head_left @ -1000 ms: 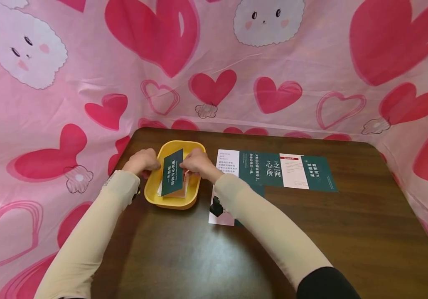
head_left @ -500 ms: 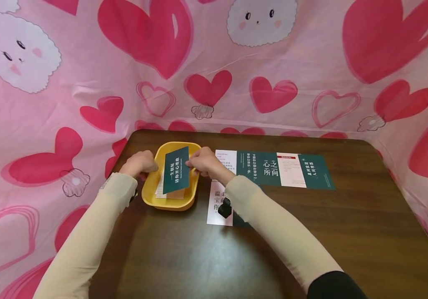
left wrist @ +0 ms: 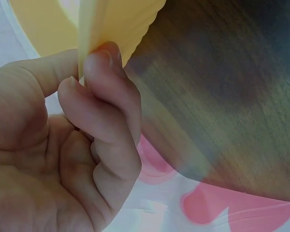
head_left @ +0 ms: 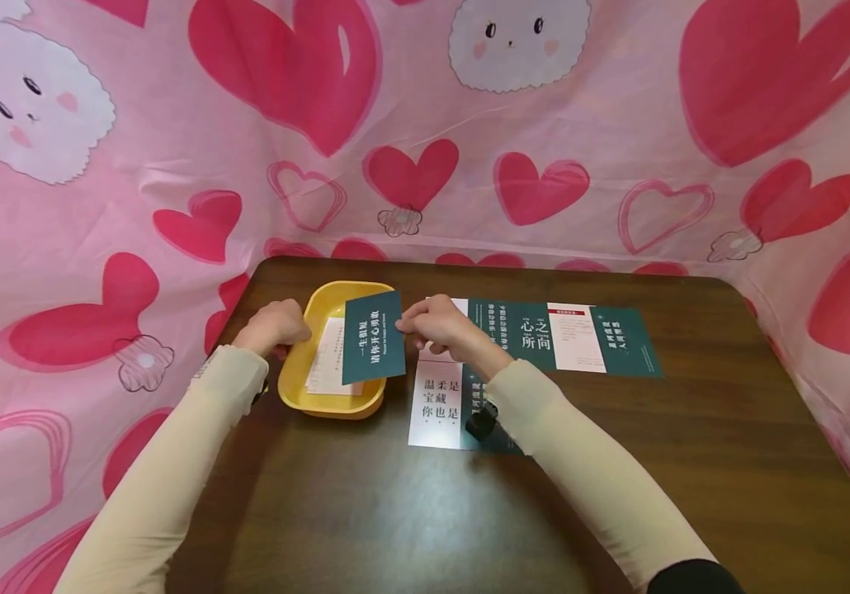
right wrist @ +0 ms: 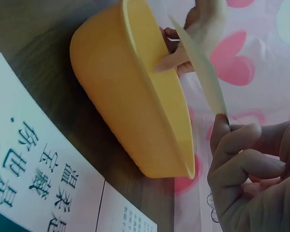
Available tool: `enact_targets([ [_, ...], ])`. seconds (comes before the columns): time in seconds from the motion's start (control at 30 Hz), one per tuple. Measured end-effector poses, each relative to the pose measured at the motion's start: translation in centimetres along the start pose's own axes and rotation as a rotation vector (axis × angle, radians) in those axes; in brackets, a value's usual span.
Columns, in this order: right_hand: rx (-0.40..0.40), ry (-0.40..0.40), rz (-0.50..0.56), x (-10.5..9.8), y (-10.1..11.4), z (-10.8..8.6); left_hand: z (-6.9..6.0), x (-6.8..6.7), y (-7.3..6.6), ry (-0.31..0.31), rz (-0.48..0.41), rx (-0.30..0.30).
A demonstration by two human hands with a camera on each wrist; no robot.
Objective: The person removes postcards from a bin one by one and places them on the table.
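A yellow plastic basin [head_left: 332, 404] stands at the table's left, with white printed cards [head_left: 328, 359] lying inside. My left hand [head_left: 274, 327] pinches the basin's left rim between thumb and fingers; the left wrist view shows the rim [left wrist: 94, 29] in that grip. With thumb and fingertips my right hand [head_left: 443, 326] pinches the right edge of a dark green card [head_left: 375, 338] with white lettering. This card is tilted above the basin's right side, and the right wrist view shows it [right wrist: 203, 67] nearly edge-on.
Several green and white cards [head_left: 584, 338] lie in a row to the right of the basin. In front of them lies another white and green card [head_left: 436, 404], partly under the right wrist. A pink heart-print cloth [head_left: 544, 107] surrounds the dark wooden table [head_left: 365, 511].
My right hand has lifted the green card from inside the basin and carried it rightward, uncovering the white cards below. The left hand stays at the rim.
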State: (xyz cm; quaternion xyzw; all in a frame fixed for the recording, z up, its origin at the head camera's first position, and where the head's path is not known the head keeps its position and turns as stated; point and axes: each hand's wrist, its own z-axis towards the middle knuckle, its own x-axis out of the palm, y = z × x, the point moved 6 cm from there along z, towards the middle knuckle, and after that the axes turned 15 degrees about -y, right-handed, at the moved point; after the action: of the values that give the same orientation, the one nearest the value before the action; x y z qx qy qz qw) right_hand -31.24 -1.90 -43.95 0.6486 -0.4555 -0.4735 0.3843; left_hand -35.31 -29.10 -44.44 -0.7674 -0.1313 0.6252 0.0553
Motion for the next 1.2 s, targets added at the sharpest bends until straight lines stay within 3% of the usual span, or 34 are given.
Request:
enact_targets([
  [0.17, 0.018, 0.025, 0.017, -1.4, -0.7, -0.5, -0.1, -0.1, -0.1, 0.002, 0.009, 0.012],
  [0.5, -0.001, -0.041, -0.026, -4.1, -2.0, -1.3, 0.2, 0.1, -0.1, -0.007, 0.013, 0.019],
  [1.2, -0.008, -0.072, -0.052, -6.7, -5.1, -2.2, 0.3, 0.4, 0.3, -0.003, 0.005, 0.007],
])
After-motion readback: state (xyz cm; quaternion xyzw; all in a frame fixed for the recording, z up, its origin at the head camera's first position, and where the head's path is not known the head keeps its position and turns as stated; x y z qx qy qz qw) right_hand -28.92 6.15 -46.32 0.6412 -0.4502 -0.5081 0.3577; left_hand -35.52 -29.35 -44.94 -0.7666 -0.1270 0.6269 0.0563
